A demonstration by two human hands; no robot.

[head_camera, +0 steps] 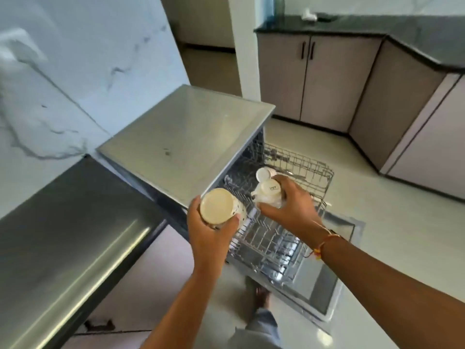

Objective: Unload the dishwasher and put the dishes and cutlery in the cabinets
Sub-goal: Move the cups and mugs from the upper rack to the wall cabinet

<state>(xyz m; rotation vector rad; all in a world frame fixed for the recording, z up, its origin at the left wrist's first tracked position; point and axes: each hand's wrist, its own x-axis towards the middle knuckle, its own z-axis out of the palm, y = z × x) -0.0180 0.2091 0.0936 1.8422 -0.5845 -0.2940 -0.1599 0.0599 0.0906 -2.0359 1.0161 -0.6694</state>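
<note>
The dishwasher (pixel 186 137) stands open with its wire rack (pixel 299 170) pulled out over the lowered door (pixel 327 293). My left hand (pixel 208 233) grips a cream mug (pixel 217 206) held upside down, its base facing me, at the rack's near left corner. My right hand (pixel 292 205) holds two white cups (pixel 268 190) over the middle of the rack; one shows a round base, the other a printed mark. A wire basket section (pixel 274 253) below looks bare of dishes.
A steel counter (pixel 63 238) lies at the left beside the dishwasher. Beige lower cabinets (pixel 317 79) with a dark counter (pixel 377 28) line the far and right walls. Pale floor (pixel 377 222) spreads to the right. My foot (pixel 261 295) is by the door.
</note>
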